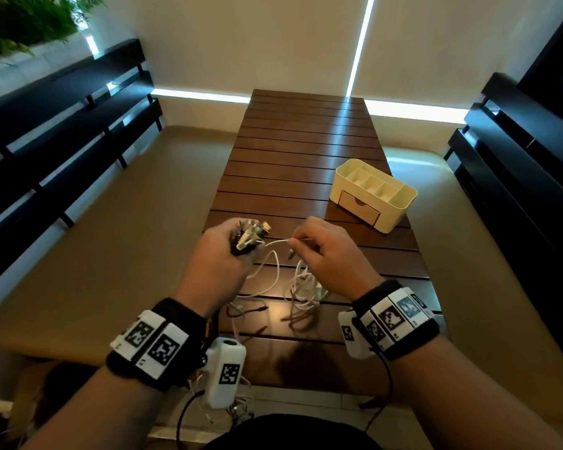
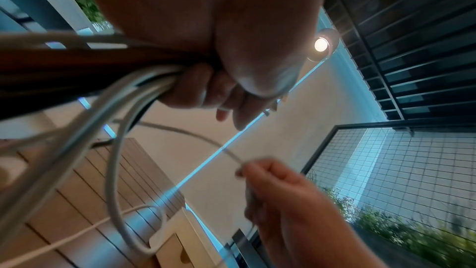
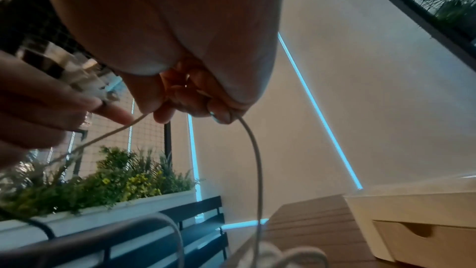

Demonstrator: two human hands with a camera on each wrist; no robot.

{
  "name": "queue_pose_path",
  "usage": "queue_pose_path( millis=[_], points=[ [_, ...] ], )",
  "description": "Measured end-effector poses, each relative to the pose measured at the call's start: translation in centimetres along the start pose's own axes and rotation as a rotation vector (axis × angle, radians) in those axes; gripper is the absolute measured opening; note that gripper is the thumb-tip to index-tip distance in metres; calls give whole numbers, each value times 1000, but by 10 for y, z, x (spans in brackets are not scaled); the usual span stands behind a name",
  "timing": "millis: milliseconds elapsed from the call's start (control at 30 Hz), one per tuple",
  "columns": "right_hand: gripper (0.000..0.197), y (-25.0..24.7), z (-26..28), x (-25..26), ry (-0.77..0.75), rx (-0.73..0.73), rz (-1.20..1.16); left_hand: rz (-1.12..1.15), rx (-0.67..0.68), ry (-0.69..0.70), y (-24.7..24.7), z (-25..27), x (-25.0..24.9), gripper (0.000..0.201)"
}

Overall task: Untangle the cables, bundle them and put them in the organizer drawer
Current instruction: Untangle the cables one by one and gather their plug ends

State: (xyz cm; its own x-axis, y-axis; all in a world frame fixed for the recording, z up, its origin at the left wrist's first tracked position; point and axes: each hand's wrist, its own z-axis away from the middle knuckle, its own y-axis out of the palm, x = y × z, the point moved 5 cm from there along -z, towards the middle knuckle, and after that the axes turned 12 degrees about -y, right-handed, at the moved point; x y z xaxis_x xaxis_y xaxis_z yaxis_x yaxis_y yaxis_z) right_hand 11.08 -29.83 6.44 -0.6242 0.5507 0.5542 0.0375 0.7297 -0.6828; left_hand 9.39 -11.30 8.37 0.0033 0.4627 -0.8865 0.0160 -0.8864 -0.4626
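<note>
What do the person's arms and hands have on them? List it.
Bare forearms, no sleeves. Each wrist carries a black band: the left wrist band and the right wrist band, both faced with white tiles printed with black square codes. A white camera pod with its own code hangs under the left wrist; thin black cables trail from both.

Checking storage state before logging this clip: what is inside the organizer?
The organizer's top compartments look empty in the head view: only bare dividers show, though the near wall hides their floors. Its drawer is closed, so its contents cannot be seen.
</note>
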Motion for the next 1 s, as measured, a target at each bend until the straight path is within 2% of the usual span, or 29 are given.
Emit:
queue_pose_path(
  millis=[67,200,267,333,400,567,700,800,933,1000],
  points=[
    [8,0,-6,13,-53,-19,-35,-69,78,17,9,-2,-2,6],
    [13,-4,-7,15,-20,-16,-81,-172,143,16,14,-2,-5,16],
    [8,-3,-1,9,48,22,-107,-181,117,15,9,-2,-5,15],
    [11,-2,10,0,106,56,-126,-126,79,-25,0,-3,-2,8],
    [15,-2,24,-4,149,85,-124,-46,60,-68,-11,-5,3,8],
    [16,-7,51,-1,294,80,-223,84,-20,-136,-37,-6,14,9],
    [12,8,61,8,385,159,-268,119,-16,-119,-39,-1,14,7],
    [12,24,68,12,421,207,-243,161,-15,-122,-41,2,17,9],
    [12,40,89,9,444,286,-138,276,-79,-169,-58,2,31,5],
    [11,46,107,8,489,379,-92,311,-107,-165,-67,5,34,10]
  ],
)
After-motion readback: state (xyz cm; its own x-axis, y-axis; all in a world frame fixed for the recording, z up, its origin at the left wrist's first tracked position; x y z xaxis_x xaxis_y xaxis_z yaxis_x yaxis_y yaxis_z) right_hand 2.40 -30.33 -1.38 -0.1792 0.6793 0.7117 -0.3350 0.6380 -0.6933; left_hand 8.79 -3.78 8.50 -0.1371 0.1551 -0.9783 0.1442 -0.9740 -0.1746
